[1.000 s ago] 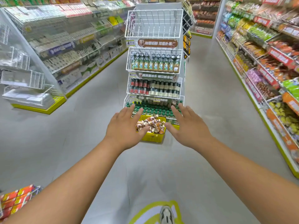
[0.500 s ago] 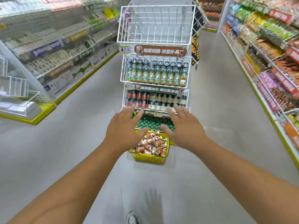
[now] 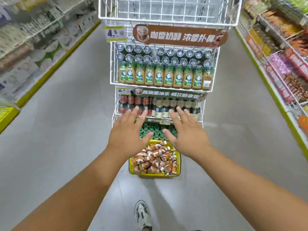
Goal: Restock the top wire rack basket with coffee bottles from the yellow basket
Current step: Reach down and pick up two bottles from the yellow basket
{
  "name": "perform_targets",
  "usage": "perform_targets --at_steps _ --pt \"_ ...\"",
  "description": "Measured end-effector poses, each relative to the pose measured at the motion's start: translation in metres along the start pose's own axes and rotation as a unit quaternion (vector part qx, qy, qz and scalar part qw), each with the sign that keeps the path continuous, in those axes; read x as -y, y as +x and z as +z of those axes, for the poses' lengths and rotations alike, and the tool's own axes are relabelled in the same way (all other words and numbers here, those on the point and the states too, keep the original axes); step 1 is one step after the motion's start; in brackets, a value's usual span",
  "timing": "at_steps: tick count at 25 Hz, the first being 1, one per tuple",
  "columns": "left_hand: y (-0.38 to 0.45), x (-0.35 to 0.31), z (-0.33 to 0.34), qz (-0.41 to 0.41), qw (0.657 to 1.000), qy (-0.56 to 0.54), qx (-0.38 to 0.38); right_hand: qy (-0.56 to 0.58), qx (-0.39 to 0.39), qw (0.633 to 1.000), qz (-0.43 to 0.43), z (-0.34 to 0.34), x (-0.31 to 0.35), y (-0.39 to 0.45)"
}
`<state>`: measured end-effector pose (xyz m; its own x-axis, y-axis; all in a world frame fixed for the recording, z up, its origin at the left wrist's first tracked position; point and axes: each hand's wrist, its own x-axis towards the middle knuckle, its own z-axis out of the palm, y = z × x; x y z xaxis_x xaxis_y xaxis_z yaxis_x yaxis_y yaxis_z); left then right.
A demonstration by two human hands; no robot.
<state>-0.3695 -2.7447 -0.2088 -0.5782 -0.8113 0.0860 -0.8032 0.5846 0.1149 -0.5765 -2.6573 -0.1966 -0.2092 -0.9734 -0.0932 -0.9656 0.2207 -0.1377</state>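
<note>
Left hand (image 3: 127,136) and right hand (image 3: 187,135), fingers spread, hover empty above yellow basket (image 3: 133,170) of coffee bottles (image 3: 155,159), near the wire rack's top basket (image 3: 168,12).

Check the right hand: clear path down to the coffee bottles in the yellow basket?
Probably yes. The right hand is open, holds nothing and hovers above the yellow basket. The basket is open-topped, the coffee bottles lie heaped and exposed, and nothing sits between them and the hand.

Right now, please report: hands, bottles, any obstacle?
Left hand and right hand open, holding nothing. Coffee bottles all in yellow basket on floor. Top wire basket empty. Nothing blocks it.
</note>
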Motion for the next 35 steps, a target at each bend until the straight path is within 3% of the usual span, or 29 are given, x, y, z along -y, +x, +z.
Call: perform_targets --at_steps 8,20,25,28,32,35 --pt "0.08 0.065 0.148 -0.027 0.997 -0.038 0.065 0.022 0.06 0.998 0.009 0.123 -0.015 0.115" --pt "0.065 0.088 0.494 -0.075 0.985 -0.076 0.135 0.046 0.181 0.981 0.046 0.45 -0.091 0.183" --pt "0.055 0.103 0.597 -0.106 0.974 -0.086 0.182 0.145 0.193 0.965 0.099 0.552 -0.112 0.192" --pt "0.05 0.113 0.637 -0.118 0.967 -0.089 0.206 0.287 0.198 0.911 0.22 0.603 -0.112 0.202" --pt "0.046 0.123 0.667 -0.139 0.956 -0.105 0.236 0.439 0.166 0.783 0.409 0.645 -0.1 0.222" --pt "0.044 0.126 0.679 -0.141 0.956 -0.109 0.233 0.517 0.121 0.665 0.525 0.657 -0.097 0.245"
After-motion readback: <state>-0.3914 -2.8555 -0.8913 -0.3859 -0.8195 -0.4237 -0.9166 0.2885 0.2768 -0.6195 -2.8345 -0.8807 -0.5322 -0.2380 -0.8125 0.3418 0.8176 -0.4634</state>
